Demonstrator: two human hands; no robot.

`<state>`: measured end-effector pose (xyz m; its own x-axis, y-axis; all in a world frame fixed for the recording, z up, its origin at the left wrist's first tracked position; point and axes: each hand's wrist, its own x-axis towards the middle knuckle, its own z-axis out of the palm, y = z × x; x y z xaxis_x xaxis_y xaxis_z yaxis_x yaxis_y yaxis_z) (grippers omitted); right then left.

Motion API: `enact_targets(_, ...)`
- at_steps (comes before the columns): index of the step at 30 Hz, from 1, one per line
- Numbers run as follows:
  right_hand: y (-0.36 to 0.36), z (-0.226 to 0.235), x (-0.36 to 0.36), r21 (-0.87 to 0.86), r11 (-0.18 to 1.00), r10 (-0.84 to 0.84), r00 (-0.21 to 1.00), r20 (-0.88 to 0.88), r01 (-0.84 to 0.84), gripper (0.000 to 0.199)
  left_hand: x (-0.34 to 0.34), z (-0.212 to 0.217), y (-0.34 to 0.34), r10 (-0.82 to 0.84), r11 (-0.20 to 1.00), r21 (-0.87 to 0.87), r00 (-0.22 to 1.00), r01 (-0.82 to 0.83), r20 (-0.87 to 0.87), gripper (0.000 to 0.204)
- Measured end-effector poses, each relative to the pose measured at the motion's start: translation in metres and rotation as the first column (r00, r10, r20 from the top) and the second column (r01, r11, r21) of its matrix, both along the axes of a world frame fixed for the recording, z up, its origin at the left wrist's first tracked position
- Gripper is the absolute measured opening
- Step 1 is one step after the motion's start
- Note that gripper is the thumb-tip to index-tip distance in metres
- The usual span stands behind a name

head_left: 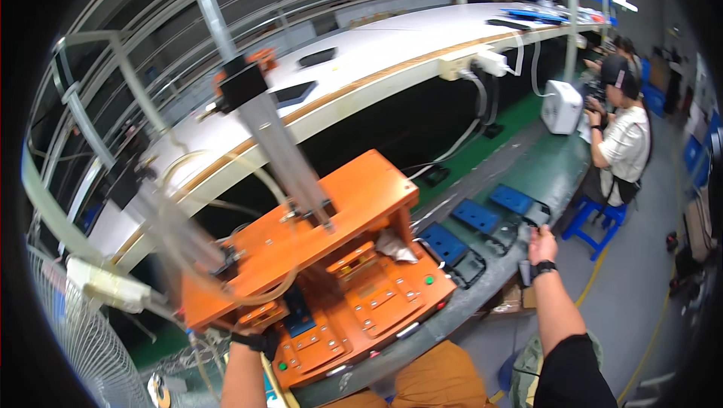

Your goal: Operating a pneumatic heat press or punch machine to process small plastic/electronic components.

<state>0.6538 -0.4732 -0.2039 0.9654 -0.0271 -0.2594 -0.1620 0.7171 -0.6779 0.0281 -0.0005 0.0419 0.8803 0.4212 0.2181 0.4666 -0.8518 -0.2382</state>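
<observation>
Reaching right hand [541,246], fingers curled on a dark part [536,214], left hand [260,340] closed under orange press [331,257], risking pinched fingers.

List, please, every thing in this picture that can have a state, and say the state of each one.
Left hand: gloved, at the orange press machine, over a blue part; grip hidden.
Right hand: raised, away from the machine, near a dark part on the bench edge.
Blue trays: lying in a row on the green bench.
Fan: spinning or not, cannot tell.
Co-worker: seated on a blue stool.
</observation>
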Motion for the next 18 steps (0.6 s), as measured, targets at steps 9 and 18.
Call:
enact_targets(9,0.01,0.05,0.002,-0.642,0.701,0.257,0.95,-0.178,-0.31,0.034,0.006,0.023,-0.036,0.181,0.956,-0.223,0.982,-0.19,-0.06,0.049)
enact_targets(18,0.019,0.123,-0.009,-0.956,-0.145,0.353,0.916,0.191,0.255,0.043,-0.037,0.023,-0.152,0.367,0.771,-0.635,0.78,0.05,0.507,0.042)
